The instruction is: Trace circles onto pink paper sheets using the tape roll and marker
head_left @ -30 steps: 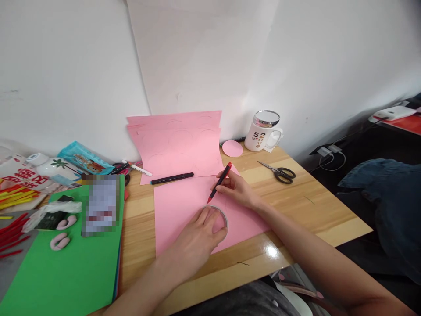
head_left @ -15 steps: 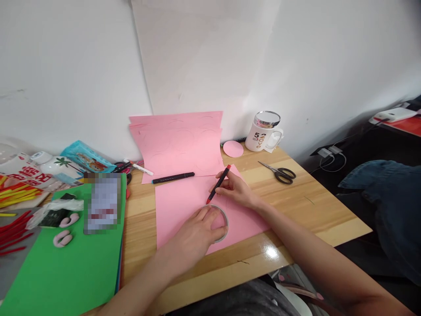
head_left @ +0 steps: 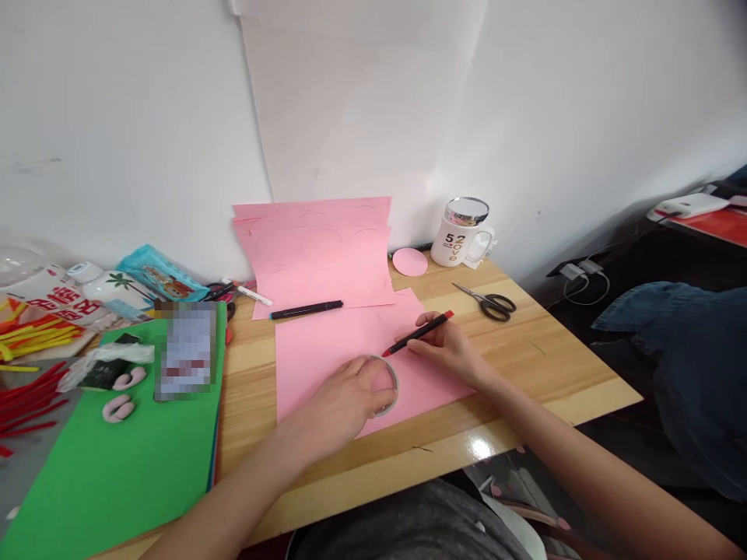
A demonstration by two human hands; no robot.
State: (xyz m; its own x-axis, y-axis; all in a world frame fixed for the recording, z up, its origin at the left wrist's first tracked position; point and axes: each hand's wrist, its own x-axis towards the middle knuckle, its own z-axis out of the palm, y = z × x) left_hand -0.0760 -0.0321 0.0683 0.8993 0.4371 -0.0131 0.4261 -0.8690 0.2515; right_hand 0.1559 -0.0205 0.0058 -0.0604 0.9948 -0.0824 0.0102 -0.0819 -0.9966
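A pink paper sheet (head_left: 309, 350) lies on the wooden table in front of me. My left hand (head_left: 344, 393) presses a round grey-rimmed ring (head_left: 398, 379) flat on it, fingertips on the ring and thumb at its right side. The sheet's pink shows through the middle. In my right hand (head_left: 448, 354) is a black marker (head_left: 419, 334) with a red tip and red end, held low and slanted. Its tip is at the ring's upper edge; whether it touches the paper I cannot tell. A faint curved line shows on the sheet above the marker.
Pink sheets with drawn arcs (head_left: 315, 253) lean on the wall, a black marker (head_left: 306, 309) before them. A pink paper disc (head_left: 409, 262), white mug (head_left: 452, 243) and scissors (head_left: 496, 306) are right. Green paper (head_left: 157, 459) with a phone (head_left: 187, 350) is left, near red pipe cleaners (head_left: 29, 397).
My right hand has moved right and turned the marker flatter, its tip shifting right along the ring's upper edge. My left hand still holds the ring down.
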